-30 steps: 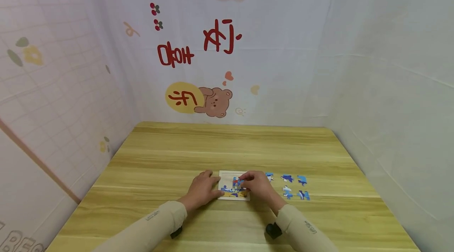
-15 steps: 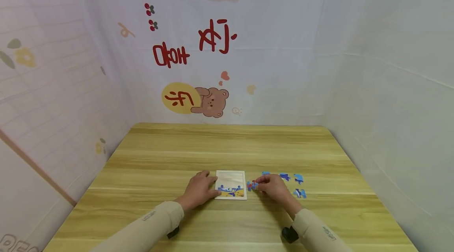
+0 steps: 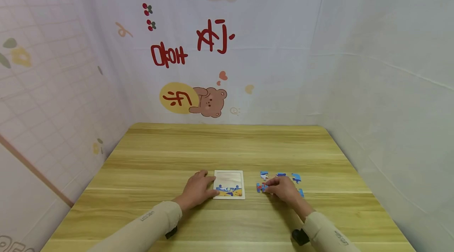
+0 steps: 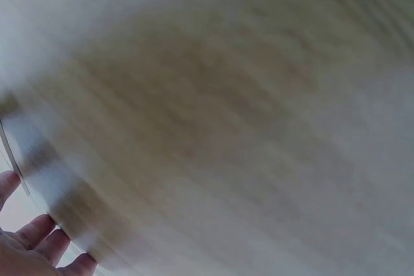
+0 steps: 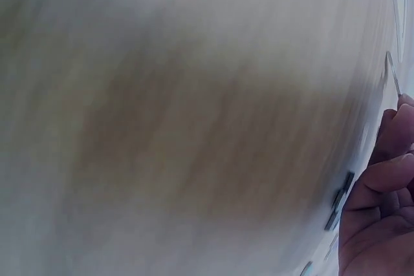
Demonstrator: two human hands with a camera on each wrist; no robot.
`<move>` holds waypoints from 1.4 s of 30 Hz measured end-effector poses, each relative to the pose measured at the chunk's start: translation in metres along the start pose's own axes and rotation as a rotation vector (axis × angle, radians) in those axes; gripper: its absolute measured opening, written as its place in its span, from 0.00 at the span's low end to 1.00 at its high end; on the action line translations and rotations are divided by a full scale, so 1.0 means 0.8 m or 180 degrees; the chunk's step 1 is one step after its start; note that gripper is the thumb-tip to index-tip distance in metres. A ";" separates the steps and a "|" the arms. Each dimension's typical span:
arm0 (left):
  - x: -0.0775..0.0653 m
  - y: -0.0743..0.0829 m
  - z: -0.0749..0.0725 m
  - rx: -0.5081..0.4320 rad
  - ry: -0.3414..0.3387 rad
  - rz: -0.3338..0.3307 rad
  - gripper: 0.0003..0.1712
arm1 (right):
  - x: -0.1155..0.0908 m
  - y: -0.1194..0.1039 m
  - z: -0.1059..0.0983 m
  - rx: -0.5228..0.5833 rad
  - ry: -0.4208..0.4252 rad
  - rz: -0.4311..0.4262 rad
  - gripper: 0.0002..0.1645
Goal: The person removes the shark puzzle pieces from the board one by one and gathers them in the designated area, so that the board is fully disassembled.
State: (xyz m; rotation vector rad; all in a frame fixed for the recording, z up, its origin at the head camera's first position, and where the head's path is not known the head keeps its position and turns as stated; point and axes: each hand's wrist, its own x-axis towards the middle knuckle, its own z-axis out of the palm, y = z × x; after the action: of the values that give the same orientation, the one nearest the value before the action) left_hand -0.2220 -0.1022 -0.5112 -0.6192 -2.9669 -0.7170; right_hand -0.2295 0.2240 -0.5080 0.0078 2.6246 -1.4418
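Note:
A white-bordered puzzle tray [image 3: 243, 181] lies on the table with its lower part filled by a yellow and blue picture strip; its upper part is bare. My left hand [image 3: 197, 190] rests beside it, thumb and fingertips on its left border. In the left wrist view, the left fingers [image 4: 44, 231] lie extended along the tray's edge. To the right of the tray, my right hand [image 3: 283, 189] pinches a red and blue jigsaw piece [image 3: 260, 187] between thumb and fingers. That piece shows edge-on in the right wrist view [image 5: 392, 72].
Several loose blue and white jigsaw pieces lie around the right hand, among them one at the back left [image 3: 264, 174] and one at the back right [image 3: 296, 178]. The hand partly covers others. A printed cloth wall [image 3: 276, 98] rises behind the wooden table [image 3: 177, 153].
The right hand has moved the red and blue jigsaw piece from over the tray rightward, toward the loose pieces. The left hand stays at the tray's left border. The head view has shifted slightly.

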 end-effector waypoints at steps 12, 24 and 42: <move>0.000 -0.002 0.001 0.0008 0.0015 0.0029 0.31 | 0.000 0.001 -0.012 -0.0125 0.0130 -0.0042 0.09; 0.004 -0.001 0.002 0.0022 -0.0044 -0.0057 0.32 | 0.003 -0.019 0.016 0.0148 -0.0012 -0.0023 0.12; 0.013 0.015 0.014 0.0098 0.0005 -0.0210 0.40 | -0.002 -0.052 0.093 0.0282 -0.0319 -0.0395 0.12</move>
State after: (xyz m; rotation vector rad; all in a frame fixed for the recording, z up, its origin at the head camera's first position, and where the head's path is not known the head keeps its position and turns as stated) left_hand -0.2261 -0.0833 -0.5145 -0.5212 -3.0036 -0.6745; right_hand -0.2214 0.1394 -0.5120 -0.2156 2.5190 -1.5536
